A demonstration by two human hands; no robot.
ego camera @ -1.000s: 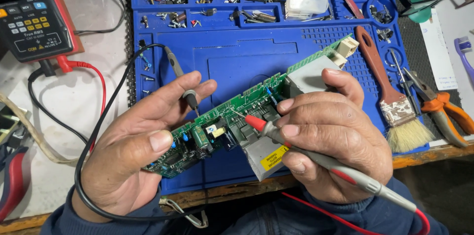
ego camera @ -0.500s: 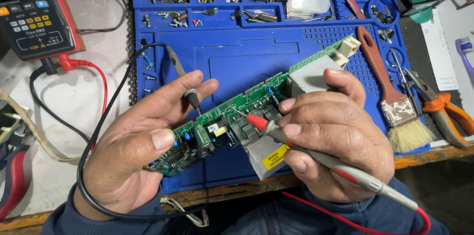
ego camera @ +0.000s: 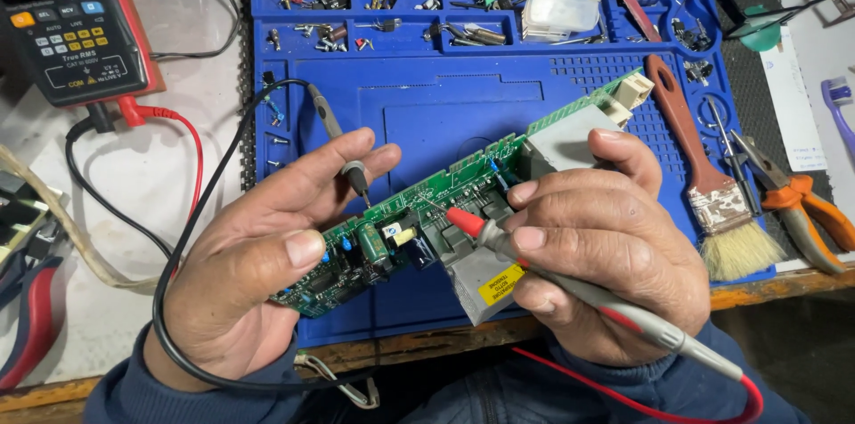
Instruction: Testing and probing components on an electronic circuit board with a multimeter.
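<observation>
- My left hand point(ego camera: 258, 273) cradles the near end of the long green circuit board point(ego camera: 419, 210), thumb lying across its top face, and the fingers point(ego camera: 356, 152) are pinched together on the black probe point(ego camera: 343, 152).
- The black probe's tip comes down onto the board's upper edge, close to the middle of its length.
- My right hand point(ego camera: 606, 264) supports the far half of the board from beneath, and its fingers point(ego camera: 534, 237) are clamped on the red probe point(ego camera: 552, 268) like a pen.
- The red tip touches the board beside a grey block that carries a yellow label point(ego camera: 499, 281).
- The board is held tilted above the blue work mat point(ego camera: 445, 94), its white connector end point(ego camera: 628, 94) pointing up and to the right, clear of the mat.
- The black lead point(ego camera: 178, 246) loops round my left wrist and runs back up to the multimeter point(ego camera: 76, 23) at the upper left of the tabletop point(ego camera: 151, 175); the red lead point(ego camera: 695, 402) trails off below my right hand.
- The mat's top compartments hold small screws and loose parts point(ego camera: 329, 32).
- A wooden-handled brush point(ego camera: 704, 175) lies along the mat's right side, with orange-handled pliers point(ego camera: 802, 206) just beyond it.
</observation>
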